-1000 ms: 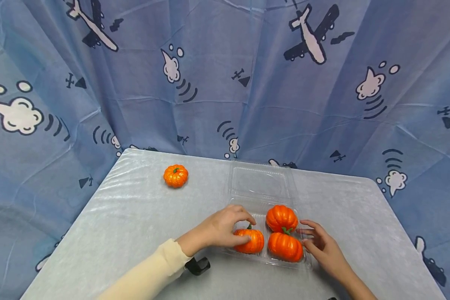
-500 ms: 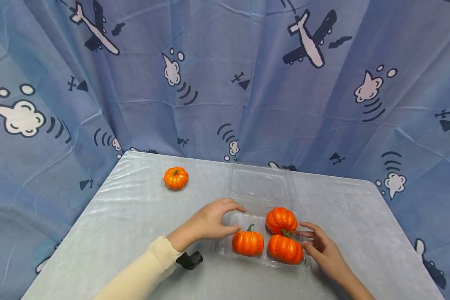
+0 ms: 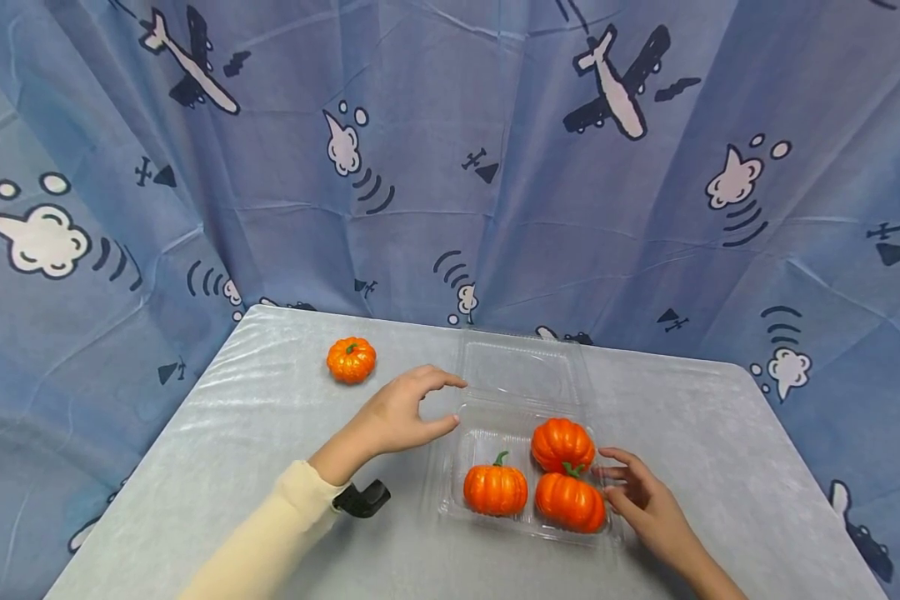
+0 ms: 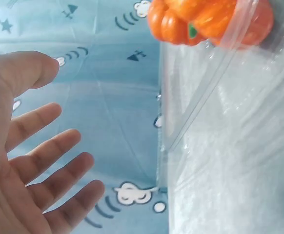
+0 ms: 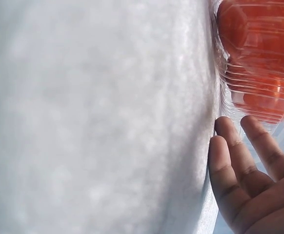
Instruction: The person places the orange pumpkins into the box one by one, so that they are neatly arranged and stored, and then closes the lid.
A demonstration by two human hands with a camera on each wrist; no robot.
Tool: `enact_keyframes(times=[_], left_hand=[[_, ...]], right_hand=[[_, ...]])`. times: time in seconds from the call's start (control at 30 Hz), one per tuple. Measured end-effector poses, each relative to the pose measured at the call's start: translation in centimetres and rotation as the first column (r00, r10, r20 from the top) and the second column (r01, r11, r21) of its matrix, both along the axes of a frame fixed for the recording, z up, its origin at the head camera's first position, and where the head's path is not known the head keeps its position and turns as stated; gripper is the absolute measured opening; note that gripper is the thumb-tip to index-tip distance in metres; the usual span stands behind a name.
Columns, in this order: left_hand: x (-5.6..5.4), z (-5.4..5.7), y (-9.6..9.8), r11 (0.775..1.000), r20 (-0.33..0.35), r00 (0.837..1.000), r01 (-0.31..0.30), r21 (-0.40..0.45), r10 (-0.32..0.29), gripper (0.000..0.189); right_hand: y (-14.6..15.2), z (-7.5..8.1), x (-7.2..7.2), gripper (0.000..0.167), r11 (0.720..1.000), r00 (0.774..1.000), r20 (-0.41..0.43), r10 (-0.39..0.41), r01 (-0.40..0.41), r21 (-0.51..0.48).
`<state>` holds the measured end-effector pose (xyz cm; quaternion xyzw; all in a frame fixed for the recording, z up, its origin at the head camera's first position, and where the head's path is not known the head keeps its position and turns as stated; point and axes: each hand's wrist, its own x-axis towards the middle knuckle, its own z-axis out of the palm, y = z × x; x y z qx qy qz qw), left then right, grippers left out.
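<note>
Pumpkins (image 3: 496, 492): orange, green stems (image 3: 502, 458)
Box (image 3: 487, 443), lower centre: clear
Table (image 3: 682, 412): silvery grey
Curtain (image 3: 420, 92): blue, white-and-navy planes (image 3: 618, 96), clouds (image 3: 48, 242)
Sleeve (image 3: 262, 533), lower left: cream
Wrist piece (image 3: 363, 500): black

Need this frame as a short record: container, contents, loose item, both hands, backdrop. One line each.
Container: clear plastic clamshell, lid folded back away from the person
Inside: near-left pumpkin, near-right pumpkin, far-right pumpkin; none far-left
Loose pumpkin: orange, on the table, beyond and left of the container
Left hand: holds nothing, near the container's left side, thumb and fingers apart
Right hand: at the container's right side; contact unclear
Backdrop: blue airplane-print curtain
</note>
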<state>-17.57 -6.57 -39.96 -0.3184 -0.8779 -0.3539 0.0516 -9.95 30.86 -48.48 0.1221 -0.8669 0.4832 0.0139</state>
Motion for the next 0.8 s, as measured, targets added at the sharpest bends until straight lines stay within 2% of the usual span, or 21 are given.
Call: enact_keyframes(times=[0.27,0.5,0.67,0.8], left_hand=[[-1.0,1.0,-1.8,0.999,-0.023,0.999,-0.047,0.027,0.048,0.041],[-2.5,1.6,-3.9,0.991,-0.008,0.993,-0.114,0.063,0.115,0.042],[-3.9,1.6,-5.6,0.978,-0.025,0.979,-0.198,0.065,0.2,0.042],[-5.0,1.1,-7.0,0.966,-0.021,0.966,-0.255,0.05,0.256,0.041]], right_hand=[[0.0,0.0,0.0,0.045,1.0,1.0,0.023,-0.01,0.01,0.001],[-0.1,0.0,-0.1,0.044,1.0,1.0,0.002,0.005,-0.005,-0.001],[0.0,0.1,-0.1,0.044,1.0,1.0,0.012,0.004,-0.004,0.001],[0.0,0.2,-0.1,0.044,1.0,1.0,0.03,-0.002,0.002,0.006]])
